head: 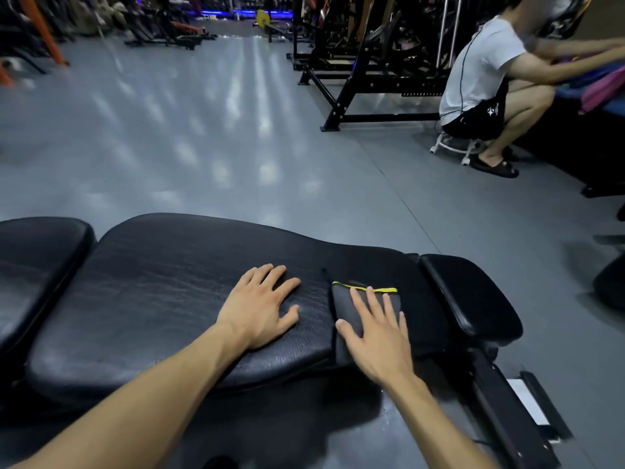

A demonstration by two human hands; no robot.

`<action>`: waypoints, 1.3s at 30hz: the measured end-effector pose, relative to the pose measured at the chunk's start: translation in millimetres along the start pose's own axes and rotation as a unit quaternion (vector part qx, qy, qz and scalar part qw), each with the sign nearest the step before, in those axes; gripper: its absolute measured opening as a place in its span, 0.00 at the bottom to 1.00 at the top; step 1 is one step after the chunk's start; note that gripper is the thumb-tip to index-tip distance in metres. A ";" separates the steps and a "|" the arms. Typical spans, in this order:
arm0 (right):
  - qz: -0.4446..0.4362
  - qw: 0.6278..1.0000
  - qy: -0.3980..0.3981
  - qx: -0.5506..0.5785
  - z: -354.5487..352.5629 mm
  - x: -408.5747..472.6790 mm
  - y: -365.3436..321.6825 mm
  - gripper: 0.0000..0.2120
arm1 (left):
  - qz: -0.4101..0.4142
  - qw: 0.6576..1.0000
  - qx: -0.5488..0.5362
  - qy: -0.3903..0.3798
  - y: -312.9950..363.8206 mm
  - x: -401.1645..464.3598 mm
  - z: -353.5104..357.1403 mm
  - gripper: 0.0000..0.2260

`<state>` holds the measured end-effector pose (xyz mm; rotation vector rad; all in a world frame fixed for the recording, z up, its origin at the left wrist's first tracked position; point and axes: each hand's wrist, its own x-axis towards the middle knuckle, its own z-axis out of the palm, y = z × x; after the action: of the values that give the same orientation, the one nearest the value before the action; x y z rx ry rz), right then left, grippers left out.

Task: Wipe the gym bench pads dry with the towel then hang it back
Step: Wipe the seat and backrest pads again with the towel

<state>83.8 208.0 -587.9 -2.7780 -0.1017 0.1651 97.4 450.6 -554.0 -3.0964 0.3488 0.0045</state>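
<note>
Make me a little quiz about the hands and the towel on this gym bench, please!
1. True or false: the right hand lies flat on the folded dark towel.
2. What is the left hand touching? A) the towel B) the bare long bench pad C) the floor
3. What colour is the trim along the towel's far edge?

Key:
1. True. The fingers are spread on top of it.
2. B. The open palm rests on the pad, apart from the towel.
3. Yellow.
</note>
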 end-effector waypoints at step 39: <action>-0.190 0.982 -0.004 -0.009 19.7 -12.7 -108.6 0.34 | -0.036 0.986 -0.161 -0.006 -136.5 -134.4 -85.9 0.23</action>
<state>63.3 315.2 -566.7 -2.7126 -0.6322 0.0756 -3.2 611.4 -463.9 -3.4240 0.2595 0.0878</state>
